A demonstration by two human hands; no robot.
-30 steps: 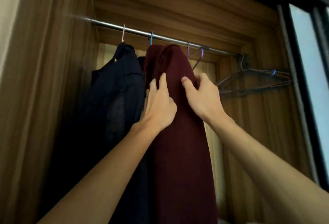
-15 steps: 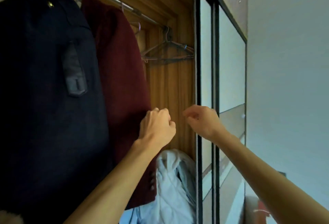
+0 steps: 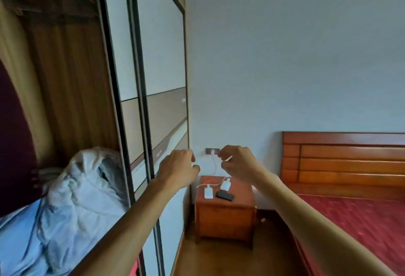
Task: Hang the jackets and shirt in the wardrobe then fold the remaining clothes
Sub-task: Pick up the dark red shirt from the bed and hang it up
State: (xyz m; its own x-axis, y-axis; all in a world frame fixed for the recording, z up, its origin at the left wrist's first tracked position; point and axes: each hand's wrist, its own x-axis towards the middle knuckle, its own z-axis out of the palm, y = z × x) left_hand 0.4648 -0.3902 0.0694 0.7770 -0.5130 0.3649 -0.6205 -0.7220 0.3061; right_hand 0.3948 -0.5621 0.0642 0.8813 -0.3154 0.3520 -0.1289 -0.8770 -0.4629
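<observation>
Left hand (image 3: 178,167) raised in mid-air before the sliding door (image 3: 160,56), fingers loosely curled, empty. Right hand (image 3: 237,163) level with it, curled tighter; bit of white cable (image 3: 228,158) at the fingertips, grip or mere overlap not discernible. Maroon jacket (image 3: 13,133) hanging inside the wardrobe (image 3: 72,78) at far left. Pale blue garment (image 3: 76,199) heaped beside and below it. Nightstand (image 3: 225,216) between wardrobe and bed (image 3: 355,221).
</observation>
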